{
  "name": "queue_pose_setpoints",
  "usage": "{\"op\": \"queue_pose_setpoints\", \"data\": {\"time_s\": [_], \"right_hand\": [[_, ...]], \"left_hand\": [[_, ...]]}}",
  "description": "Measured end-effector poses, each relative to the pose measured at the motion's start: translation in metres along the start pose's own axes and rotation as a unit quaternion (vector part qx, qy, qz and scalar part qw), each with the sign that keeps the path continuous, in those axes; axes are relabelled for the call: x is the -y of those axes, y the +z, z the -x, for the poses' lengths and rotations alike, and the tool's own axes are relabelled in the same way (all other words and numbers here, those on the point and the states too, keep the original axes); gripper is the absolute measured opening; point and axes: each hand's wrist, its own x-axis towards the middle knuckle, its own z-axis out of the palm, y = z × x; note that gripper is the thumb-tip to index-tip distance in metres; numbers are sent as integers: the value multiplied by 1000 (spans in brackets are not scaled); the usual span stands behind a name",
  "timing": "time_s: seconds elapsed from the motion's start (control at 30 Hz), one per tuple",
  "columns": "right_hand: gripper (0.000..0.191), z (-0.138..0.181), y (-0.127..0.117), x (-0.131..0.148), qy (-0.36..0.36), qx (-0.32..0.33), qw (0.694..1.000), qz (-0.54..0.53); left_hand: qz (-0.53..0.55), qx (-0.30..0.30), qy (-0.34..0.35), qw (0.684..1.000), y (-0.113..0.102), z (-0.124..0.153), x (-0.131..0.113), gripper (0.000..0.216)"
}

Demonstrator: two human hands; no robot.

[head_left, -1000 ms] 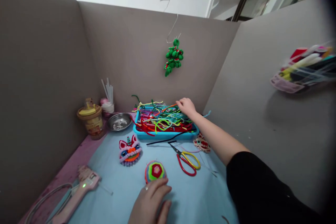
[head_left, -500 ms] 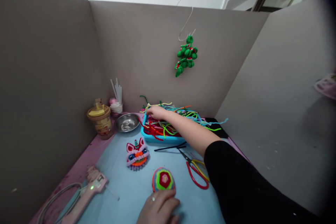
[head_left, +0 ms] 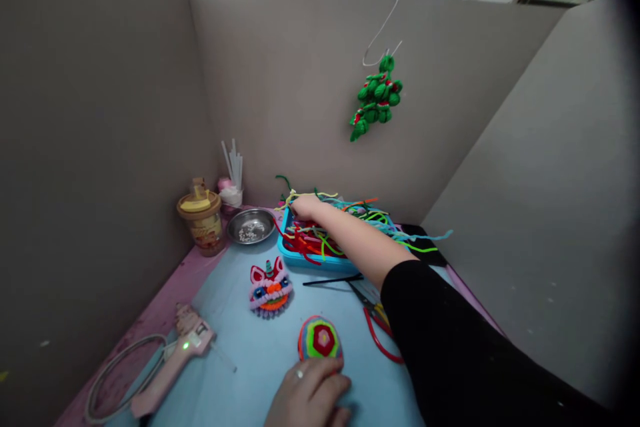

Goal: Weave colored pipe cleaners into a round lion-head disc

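Chenille stems point(head_left: 373, 215): heaped in blue tray point(head_left: 320, 263) by the back edge of the desk point(head_left: 225, 327). Right hand point(head_left: 303, 207) down among them at the tray's left end; fingertips hidden, cannot tell whether a stem is gripped. One second ago it was at the tray's right rear; since swung across, forearm point(head_left: 360, 240) now over the heap. Judged as picking shifted to other strands; none shows lifted clear. Left hand point(head_left: 310, 393) unmoved, loosely curled against the near rim of round multicoloured piece point(head_left: 321, 339), toward the front edge; gripping or merely steadying, cannot tell. Farther out: lion-head figure point(head_left: 271, 290) left of that piece; black stem point(head_left: 330, 281) before the tray; scissors point(head_left: 369, 308) right, partly behind black sleeve point(head_left: 450, 340). Glue gun point(head_left: 167, 373), light on, near left edge; metal dish point(head_left: 269, 223) toward back left corner.
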Motion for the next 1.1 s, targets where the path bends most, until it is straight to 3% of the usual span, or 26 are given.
{"op": "queue_pose_setpoints", "data": {"time_s": [0.2, 0.3, 0.37, 0.43, 0.53, 0.6, 1.1], "right_hand": [[29, -2, 2, 2, 6, 12, 1000, 9], [27, 2, 0, 2, -2, 31, 1000, 6], [23, 6, 0, 4, -10, 43, 999, 1], [21, 10, 1, 8, -17, 50, 999, -4], [21, 12, 3, 13, -18, 63, 998, -13], [22, 13, 3, 15, -14, 67, 997, -19], [20, 6, -1, 4, 0, 31, 993, -115]], "left_hand": [[51, -14, -58, 997, -1, 3, -4, 26], [126, -111, -181, 969, -6, 7, -4, 23], [211, -180, -348, 896, -13, 7, -3, 18], [310, -253, -485, 778, -23, 3, 0, 22], [428, -345, -558, 622, -32, -6, 4, 29], [462, -366, -571, 572, -35, -11, 5, 32], [536, -366, -564, 511, -37, -14, 0, 33]]}}
